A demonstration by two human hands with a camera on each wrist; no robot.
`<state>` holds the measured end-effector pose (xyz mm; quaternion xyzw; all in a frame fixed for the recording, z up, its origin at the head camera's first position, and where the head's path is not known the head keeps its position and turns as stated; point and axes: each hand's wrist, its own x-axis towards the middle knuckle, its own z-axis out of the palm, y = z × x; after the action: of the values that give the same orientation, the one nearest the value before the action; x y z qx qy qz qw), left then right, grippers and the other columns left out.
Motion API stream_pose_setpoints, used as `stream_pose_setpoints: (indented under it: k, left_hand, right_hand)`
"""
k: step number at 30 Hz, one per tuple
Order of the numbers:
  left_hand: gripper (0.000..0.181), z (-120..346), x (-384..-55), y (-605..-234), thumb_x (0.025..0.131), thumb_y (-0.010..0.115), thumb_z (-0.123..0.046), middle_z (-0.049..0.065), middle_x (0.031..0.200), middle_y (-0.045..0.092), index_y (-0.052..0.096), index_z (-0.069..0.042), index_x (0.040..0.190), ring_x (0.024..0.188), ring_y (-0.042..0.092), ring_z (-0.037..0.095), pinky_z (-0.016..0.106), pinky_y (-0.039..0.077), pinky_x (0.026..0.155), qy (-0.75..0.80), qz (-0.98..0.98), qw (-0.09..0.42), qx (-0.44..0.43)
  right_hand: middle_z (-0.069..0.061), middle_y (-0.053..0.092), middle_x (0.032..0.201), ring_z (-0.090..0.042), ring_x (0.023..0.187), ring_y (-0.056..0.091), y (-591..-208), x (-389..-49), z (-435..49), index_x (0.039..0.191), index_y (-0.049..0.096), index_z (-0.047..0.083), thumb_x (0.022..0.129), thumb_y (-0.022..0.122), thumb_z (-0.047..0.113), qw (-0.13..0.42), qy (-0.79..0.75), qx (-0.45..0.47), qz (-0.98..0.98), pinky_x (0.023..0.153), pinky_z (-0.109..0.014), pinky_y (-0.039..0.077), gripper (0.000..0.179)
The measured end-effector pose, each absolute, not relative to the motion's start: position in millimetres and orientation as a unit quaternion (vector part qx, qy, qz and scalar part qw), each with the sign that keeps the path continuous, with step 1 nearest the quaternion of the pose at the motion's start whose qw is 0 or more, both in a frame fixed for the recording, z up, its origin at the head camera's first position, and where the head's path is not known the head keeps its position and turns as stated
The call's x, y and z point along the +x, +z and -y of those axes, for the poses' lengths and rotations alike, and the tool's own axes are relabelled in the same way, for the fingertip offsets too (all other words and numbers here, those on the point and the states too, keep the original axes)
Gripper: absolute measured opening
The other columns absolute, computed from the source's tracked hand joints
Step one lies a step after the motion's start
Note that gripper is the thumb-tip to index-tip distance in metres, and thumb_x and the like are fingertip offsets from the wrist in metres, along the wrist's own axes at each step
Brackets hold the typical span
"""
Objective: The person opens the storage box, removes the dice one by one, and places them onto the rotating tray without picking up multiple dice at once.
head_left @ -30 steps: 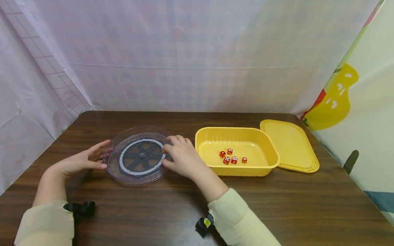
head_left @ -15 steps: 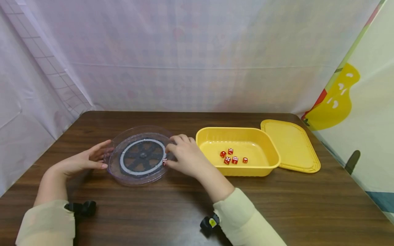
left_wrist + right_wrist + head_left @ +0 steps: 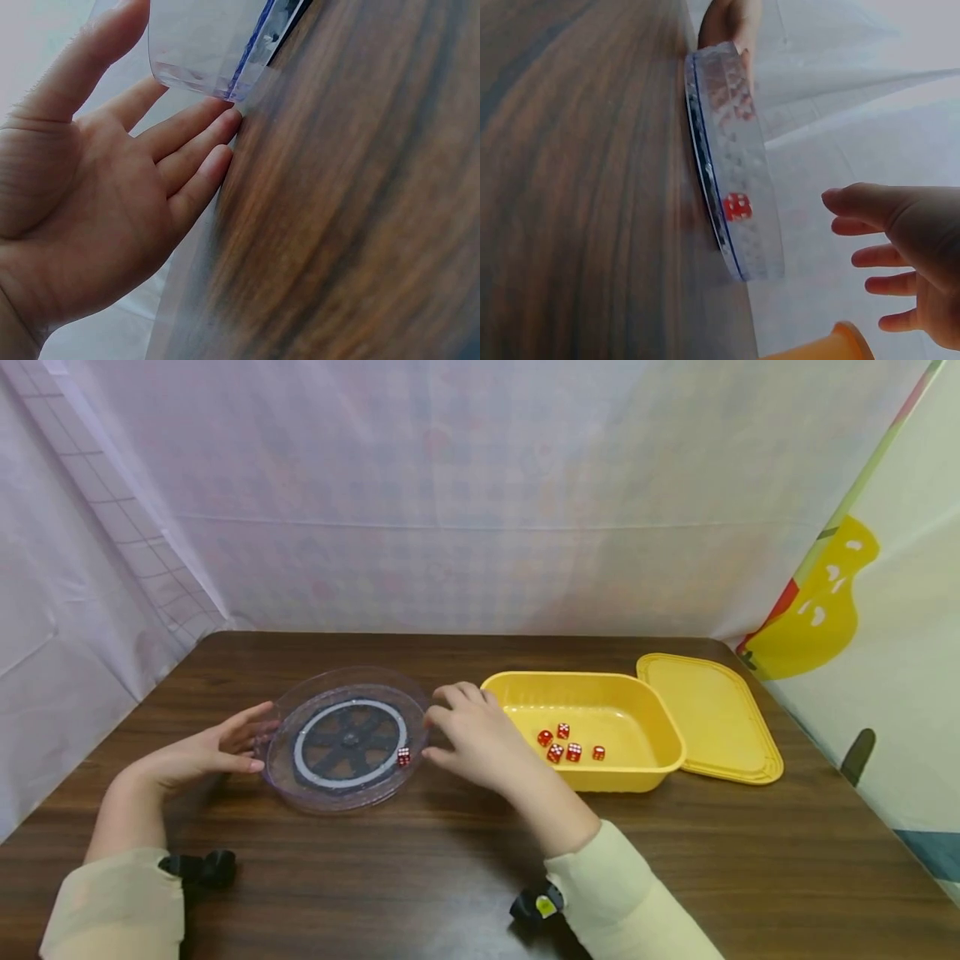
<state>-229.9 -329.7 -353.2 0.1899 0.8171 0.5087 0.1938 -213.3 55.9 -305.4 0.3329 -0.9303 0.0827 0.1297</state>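
Note:
A round clear plastic dish [image 3: 300, 793] with a dark spoked disc and white ring at its bottom lies on the table's left half. One red die [image 3: 403, 757] sits inside it near the right rim, also visible through the wall in the right wrist view. My left hand [image 3: 198, 752] touches the dish's left side, thumb in front and straight fingers behind. My right hand [image 3: 480, 739] hovers between dish and yellow box, fingers loosely bent and holding nothing. Several red dice [image 3: 555, 752] lie in the yellow plastic box [image 3: 585, 781].
A flat yellow lid [image 3: 712, 718] lies at the right, partly behind the box. The brown wooden table [image 3: 360, 877] carries everything. White curtains [image 3: 450, 527] hang behind and at the sides. Each wrist wears a black camera [image 3: 536, 902].
My right hand has drawn away from the dish to the right, and the red die it pinched now lies in the dish. The left hand stays at the rim.

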Motion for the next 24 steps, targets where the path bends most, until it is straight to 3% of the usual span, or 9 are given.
stream_pose_setpoints:
  k: [6, 12, 18, 24]
  left_hand:
    - [0.090, 330, -230, -354, 0.091, 0.064, -0.009, 0.032, 0.152, 0.011, 0.000, -0.005, 0.153, 0.137, 0.009, 0.050, 0.043, 0.032, 0.100, 0.497, -0.825, 0.191, 0.191]
    - [0.089, 330, -230, -354, 0.090, 0.064, -0.008, 0.031, 0.152, 0.012, 0.000, -0.005, 0.153, 0.137, 0.009, 0.049, 0.045, 0.032, 0.100, 0.494, -0.827, 0.190, 0.189]
    - [0.090, 330, -230, -353, 0.090, 0.065, -0.008, 0.032, 0.152, 0.010, 0.001, -0.005, 0.153, 0.137, 0.007, 0.050, 0.066, 0.015, 0.101, 0.502, -0.822, 0.191, 0.187]
    - [0.090, 329, -229, -353, 0.090, 0.064, -0.008, 0.032, 0.152, 0.011, 0.000, -0.005, 0.153, 0.137, 0.007, 0.050, 0.066, 0.015, 0.101, 0.501, -0.823, 0.191, 0.189]
  right_hand:
    - [-0.009, 0.053, 0.130, -0.028, 0.124, 0.041, -304, -216, -65, 0.106, 0.070, 0.018, 0.083, 0.074, 0.038, 0.131, 0.088, 0.328, 0.931, 0.103, -0.048, 0.031, 0.030]
    - [-0.010, 0.053, 0.130, -0.029, 0.124, 0.042, -304, -217, -76, 0.106, 0.070, 0.017, 0.084, 0.073, 0.037, 0.133, 0.080, 0.329, 0.931, 0.102, -0.048, 0.030, 0.030]
    - [-0.010, 0.051, 0.132, -0.031, 0.125, 0.040, -301, -215, -88, 0.109, 0.069, 0.016, 0.085, 0.072, 0.037, 0.119, 0.072, 0.309, 0.941, 0.104, -0.049, 0.028, 0.031]
    - [-0.012, 0.052, 0.131, -0.034, 0.125, 0.039, -296, -216, -103, 0.107, 0.069, 0.015, 0.085, 0.073, 0.035, 0.120, 0.074, 0.305, 0.942, 0.103, -0.051, 0.028, 0.030]
